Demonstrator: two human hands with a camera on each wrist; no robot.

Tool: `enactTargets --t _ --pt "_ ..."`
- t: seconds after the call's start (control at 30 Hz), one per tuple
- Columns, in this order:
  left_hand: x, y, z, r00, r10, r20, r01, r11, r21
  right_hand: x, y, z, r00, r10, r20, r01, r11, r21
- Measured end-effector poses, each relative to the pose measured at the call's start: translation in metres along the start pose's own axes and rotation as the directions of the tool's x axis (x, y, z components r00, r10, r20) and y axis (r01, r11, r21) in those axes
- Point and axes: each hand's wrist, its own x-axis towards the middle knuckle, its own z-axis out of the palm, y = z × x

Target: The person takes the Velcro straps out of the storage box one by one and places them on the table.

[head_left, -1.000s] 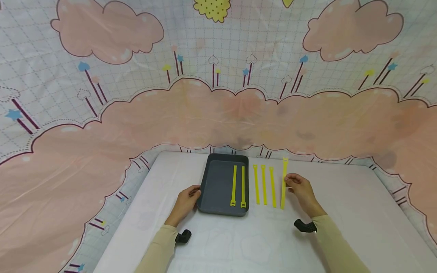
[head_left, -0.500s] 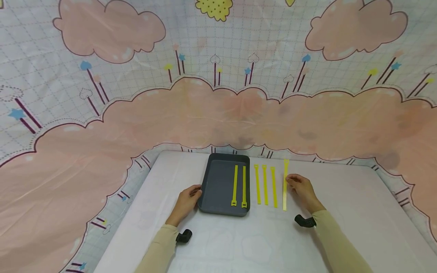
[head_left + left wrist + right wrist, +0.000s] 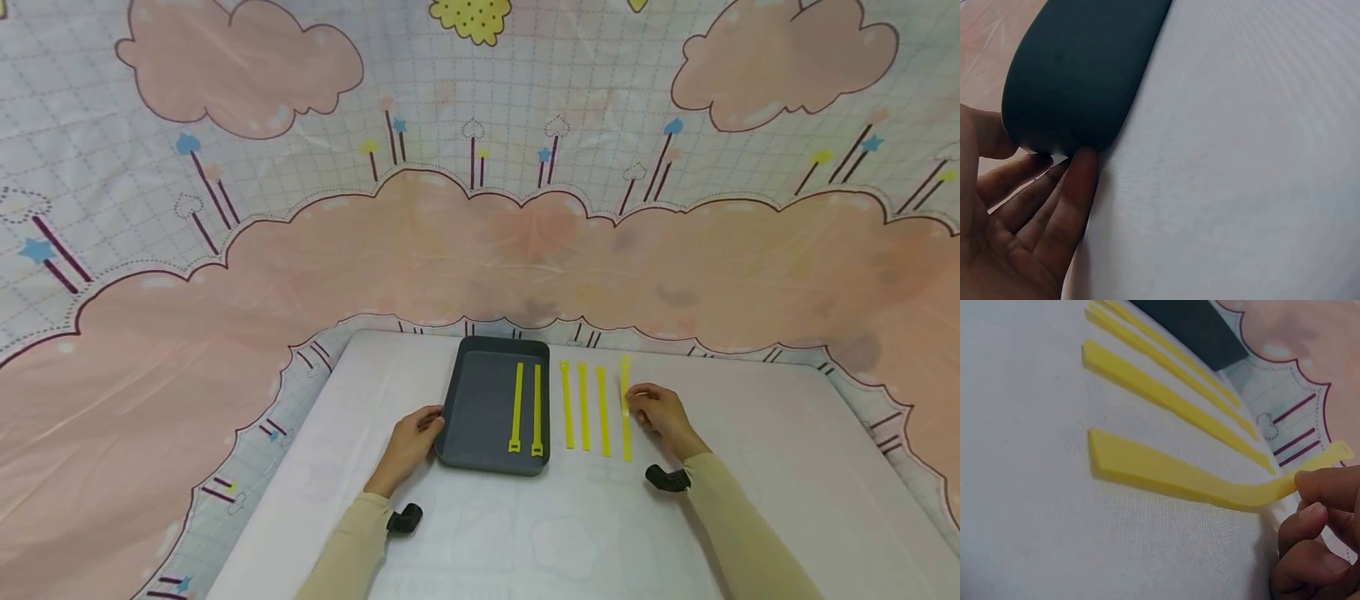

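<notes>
My left hand [image 3: 407,442] holds the left side of a dark grey tray [image 3: 480,400], thumb and fingers at its edge in the left wrist view. Two yellow slotted cable straps [image 3: 517,408] lie lengthwise in the tray's right part, slotted heads toward me. To the right, my right hand [image 3: 666,417] pinches another yellow cable strap [image 3: 1172,475] near its slotted far end. That end curves up off the table in the right wrist view, while the near end lies low over the white surface. Three more straps [image 3: 603,412] lie in a row between this one and the tray.
A white table [image 3: 495,533] carries everything. Behind it hangs a printed cloth [image 3: 525,258] with clouds and stars. Black wrist cameras [image 3: 405,519] sit on both wrists, below the tan sleeves [image 3: 742,525].
The strap in my right hand has come down at its far end and now lies more in line with the row. My left hand and the tray have stayed in place.
</notes>
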Motion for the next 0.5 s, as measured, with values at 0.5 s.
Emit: enactTargets --t 0.5 --pt "-0.0026 0.0048 -0.0015 1.0 0.0 0.003 0.0 1.0 -0.007 0.0036 -0.0052 0.0044 0.997 0.072 -0.028 -0.074 0.995 -0.061"
